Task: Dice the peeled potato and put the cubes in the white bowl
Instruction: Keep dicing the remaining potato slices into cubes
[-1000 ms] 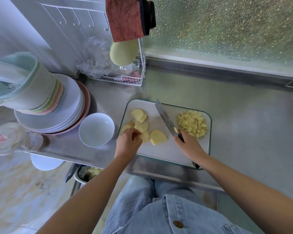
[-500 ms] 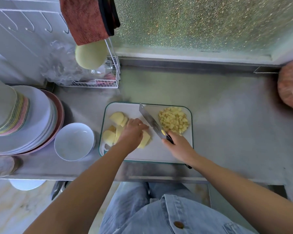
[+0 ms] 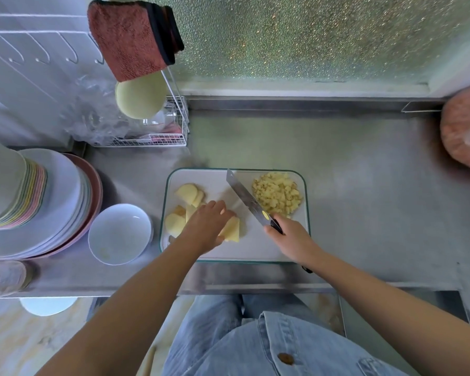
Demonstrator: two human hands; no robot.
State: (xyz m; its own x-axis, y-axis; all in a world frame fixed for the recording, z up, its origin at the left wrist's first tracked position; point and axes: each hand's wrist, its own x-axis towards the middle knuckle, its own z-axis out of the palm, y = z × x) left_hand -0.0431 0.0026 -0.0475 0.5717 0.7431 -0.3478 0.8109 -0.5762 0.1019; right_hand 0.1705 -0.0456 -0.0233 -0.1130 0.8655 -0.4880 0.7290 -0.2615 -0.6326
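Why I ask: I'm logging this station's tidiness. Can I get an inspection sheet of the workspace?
Surface: steel counter, cutting board at its front edge.
Job's things: potato slices on board's left, cubes piled on its right; white bowl beside board, no cubes inside.
Clutter: plate stack, wire rack, red cloth.
Hands: left hand rests on potato slices; right hand grips knife.
Cables: nothing seen.
Surroundings: frosted window behind counter.
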